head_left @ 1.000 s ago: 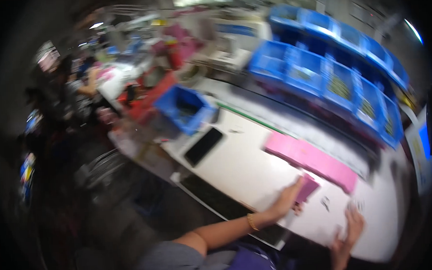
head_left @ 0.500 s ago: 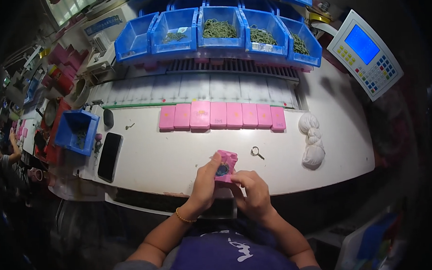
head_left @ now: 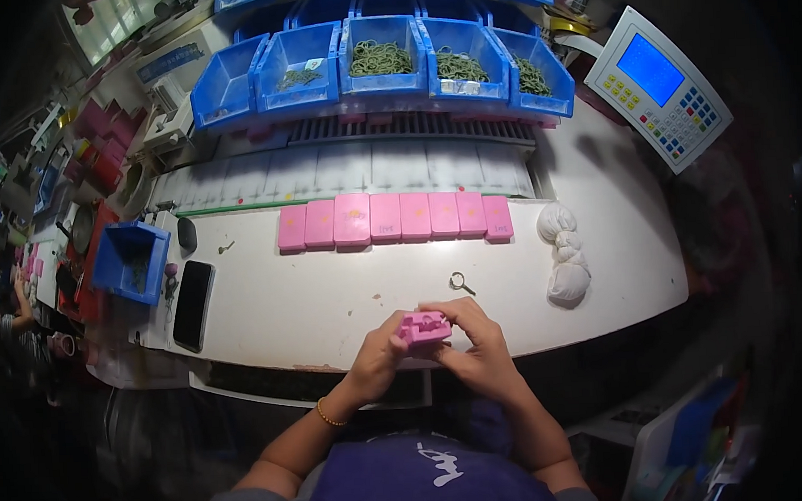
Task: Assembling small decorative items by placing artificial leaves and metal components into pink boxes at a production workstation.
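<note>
Both hands grip one pink rubber mold (head_left: pixel 425 328) above the front edge of the white worktable. My left hand (head_left: pixel 378 354) closes on its left side, the thumb on the near face. From the right, my right hand (head_left: pixel 482 345) clasps it, fingers over the far top edge and thumb below. A notched recess shows in the mold's upturned side; whatever lies inside cannot be made out. Just beyond the hands, a small ring-shaped piece with a stem (head_left: pixel 461 284) lies on the tabletop.
Several pink molds (head_left: pixel 415 216) stand in a row across the table. Blue bins (head_left: pixel 297 97) with green ring pieces sit behind. On the left are a phone (head_left: pixel 193 306) and blue box (head_left: pixel 131 260); on the right, a knotted white cloth bundle (head_left: pixel 565 254) and keypad display (head_left: pixel 659 89).
The mold has been tipped so its notched side faces up, and the dark blue piece seen in it before is out of sight. My right hand has moved up around it.
</note>
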The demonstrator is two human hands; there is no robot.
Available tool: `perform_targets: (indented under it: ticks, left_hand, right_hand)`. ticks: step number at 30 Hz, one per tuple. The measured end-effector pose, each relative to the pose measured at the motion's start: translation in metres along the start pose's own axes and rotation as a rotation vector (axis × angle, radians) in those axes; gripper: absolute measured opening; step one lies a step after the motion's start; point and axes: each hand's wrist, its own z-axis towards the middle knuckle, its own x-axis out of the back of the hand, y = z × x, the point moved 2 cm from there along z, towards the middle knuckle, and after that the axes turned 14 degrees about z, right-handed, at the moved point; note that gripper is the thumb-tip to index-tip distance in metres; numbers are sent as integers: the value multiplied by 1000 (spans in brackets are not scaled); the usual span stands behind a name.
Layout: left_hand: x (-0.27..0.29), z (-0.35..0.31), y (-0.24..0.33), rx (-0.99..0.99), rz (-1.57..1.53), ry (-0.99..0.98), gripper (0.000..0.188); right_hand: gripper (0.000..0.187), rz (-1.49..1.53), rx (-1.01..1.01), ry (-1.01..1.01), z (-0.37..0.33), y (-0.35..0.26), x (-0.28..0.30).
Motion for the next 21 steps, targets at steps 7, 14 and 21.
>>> perform_targets:
  ticks: [7,14,21]
  left_hand:
    - [11,-8,10,-91,351,86,28]
    - [1,-9,9,-99,264,176,26]
    - [16,-21,21,-179,336,285,29]
  right_hand:
    - [29,-13,-124,34,-9,-5,-11]
    - [24,6,-93,89,-34,33,-1]
    - [25,164,-264,87,-28,39,-15]
